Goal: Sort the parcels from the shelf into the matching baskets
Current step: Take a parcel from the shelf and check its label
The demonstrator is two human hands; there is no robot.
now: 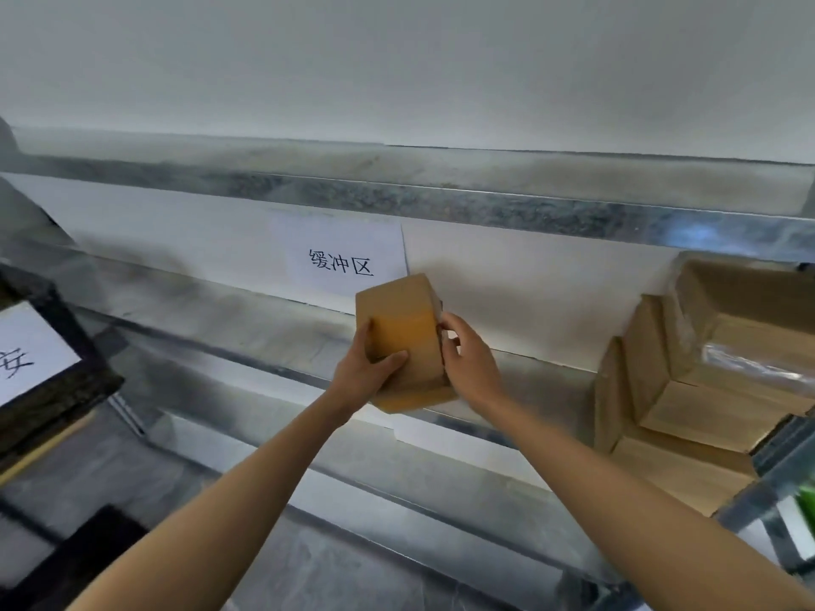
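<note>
The left hand (368,372) and right hand (472,368) grip one parcel (403,332) over the front edge of the shelf (220,319), not yet sorted; a stack of parcels (705,381) waits at its right end.

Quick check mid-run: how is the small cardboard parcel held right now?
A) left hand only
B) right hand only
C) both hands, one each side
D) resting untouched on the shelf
C: the left hand grips the parcel on its left side while the right hand pinches its right edge.
</note>
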